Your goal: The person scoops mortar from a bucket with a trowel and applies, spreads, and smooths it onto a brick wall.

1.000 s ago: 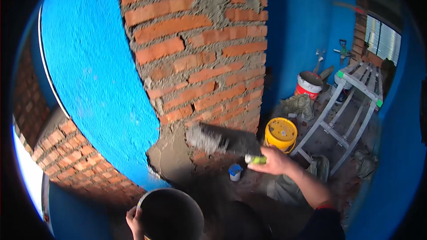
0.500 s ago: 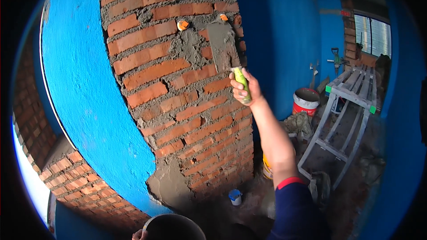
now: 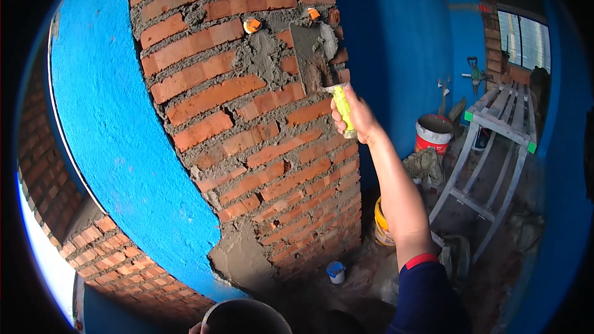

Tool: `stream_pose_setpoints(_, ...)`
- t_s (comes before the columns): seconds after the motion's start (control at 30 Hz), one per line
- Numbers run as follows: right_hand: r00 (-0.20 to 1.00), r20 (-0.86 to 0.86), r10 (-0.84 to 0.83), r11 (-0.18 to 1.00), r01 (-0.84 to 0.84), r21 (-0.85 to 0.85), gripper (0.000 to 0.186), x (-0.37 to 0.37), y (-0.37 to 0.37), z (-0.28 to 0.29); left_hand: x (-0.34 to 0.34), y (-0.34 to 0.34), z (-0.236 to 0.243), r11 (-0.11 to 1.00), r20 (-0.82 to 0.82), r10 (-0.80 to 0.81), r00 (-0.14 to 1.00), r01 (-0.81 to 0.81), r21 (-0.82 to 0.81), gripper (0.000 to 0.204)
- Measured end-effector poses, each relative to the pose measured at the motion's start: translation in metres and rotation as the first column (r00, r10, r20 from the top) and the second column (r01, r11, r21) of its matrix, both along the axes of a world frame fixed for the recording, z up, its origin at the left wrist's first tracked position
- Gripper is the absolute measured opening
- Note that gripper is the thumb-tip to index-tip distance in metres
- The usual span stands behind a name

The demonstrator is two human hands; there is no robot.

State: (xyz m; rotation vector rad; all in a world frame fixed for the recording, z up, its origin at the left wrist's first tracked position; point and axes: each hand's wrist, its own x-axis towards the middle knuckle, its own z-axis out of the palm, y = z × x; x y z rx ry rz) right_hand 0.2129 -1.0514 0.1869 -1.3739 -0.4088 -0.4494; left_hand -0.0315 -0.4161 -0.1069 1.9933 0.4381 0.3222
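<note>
My right hand [image 3: 359, 114] is wrapped round the yellow-green handle of a plastering trowel [image 3: 305, 49]. The blade lies up against the brick wall [image 3: 216, 96], close to its right edge, and is smeared with grey mortar. A pale lump of mortar [image 3: 328, 42] shows at the blade's right side. Left of the trowel, a rough mortar patch [image 3: 265, 62] covers some bricks. Two orange-and-white caps stick out of the wall, a left cap [image 3: 252, 25] and a right cap [image 3: 314, 13]. At the bottom edge, my left hand [image 3: 198, 329], mostly cut off, grips the rim of a dark bucket [image 3: 213, 310].
Blue painted plaster [image 3: 124, 136] borders the bricks on the left. To the right stand a grey slatted trestle bench [image 3: 489, 120], a red-and-white bucket [image 3: 434, 133] and a yellow bucket [image 3: 382, 222]. A small blue-and-white tub [image 3: 335, 272] sits on the floor. A green power mixer [image 3: 475, 74] leans farther back.
The view has shifted a little, and the trowel's blade is turned differently against the wall. A mortar lump now shows by its right edge. My left hand stays at the bucket rim.
</note>
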Motion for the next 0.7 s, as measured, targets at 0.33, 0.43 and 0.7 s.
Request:
stream_pose_setpoints(0.33, 0.976, -0.015, 0.218, 0.97, -0.215, 0.116, 0.062, -0.004, 0.031, -0.018, -0.004, -0.012, -0.005, 0.998, 0.086, -0.032, 0.996, 0.028, 0.05, 0.035)
stream_pose_setpoints(0.43, 0.912, -0.069, 0.405, 0.911, -0.396, 0.116, 0.06, -0.013, 0.059, -0.055, -0.001, -0.008, -0.007, 1.0, 0.094, -0.01, 0.995, 0.008, 0.025, 0.036)
stream_pose_setpoints(0.7, -0.072, -0.277, 0.958, 0.143, -0.718, 0.682, 0.069, -0.174, 0.21, -0.304, 0.013, 0.025, -0.043, 0.993, 0.105, -0.059, 0.993, 0.047, 0.111, 0.034)
